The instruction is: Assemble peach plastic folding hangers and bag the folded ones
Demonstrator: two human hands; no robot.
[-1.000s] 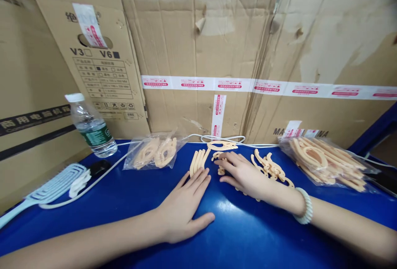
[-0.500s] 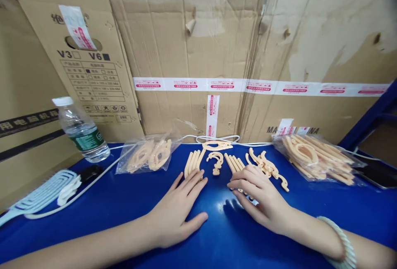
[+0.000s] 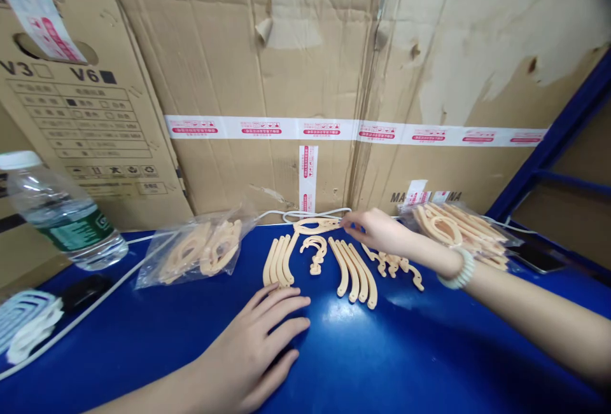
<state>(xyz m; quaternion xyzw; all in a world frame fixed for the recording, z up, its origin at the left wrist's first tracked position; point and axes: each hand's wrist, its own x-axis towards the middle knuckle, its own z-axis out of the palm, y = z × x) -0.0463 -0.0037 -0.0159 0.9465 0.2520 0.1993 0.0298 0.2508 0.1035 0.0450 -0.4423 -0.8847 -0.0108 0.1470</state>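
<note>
My left hand (image 3: 267,341) rests on the blue table with its fingers spread and holds nothing. Just beyond its fingertips lies a row of curved beige hanger arms (image 3: 278,260). At the back, the bent fingers of my right hand (image 3: 375,229) close on the right end of a flat beige hanger piece with an oval opening (image 3: 315,226); the fingers partly hide that end. Between the rows of arms sit beige hooks (image 3: 315,254). A second row of curved arms (image 3: 353,274) fans out to the right. Small curved beige pieces (image 3: 394,262) lie under my right forearm.
Clear bags of beige parts lie at left (image 3: 200,252) and right (image 3: 458,229). A water bottle (image 3: 71,223), a black object (image 3: 86,293) and a pale blue hairbrush (image 3: 23,315) stand or lie at left. A white cable (image 3: 138,268) crosses there. Cardboard (image 3: 267,77) walls the back; a phone (image 3: 537,258) lies right.
My right hand has moved from the right row of arms up to the oval-holed piece. My left hand has drawn back toward me, off the left row. The view has shifted to the right.
</note>
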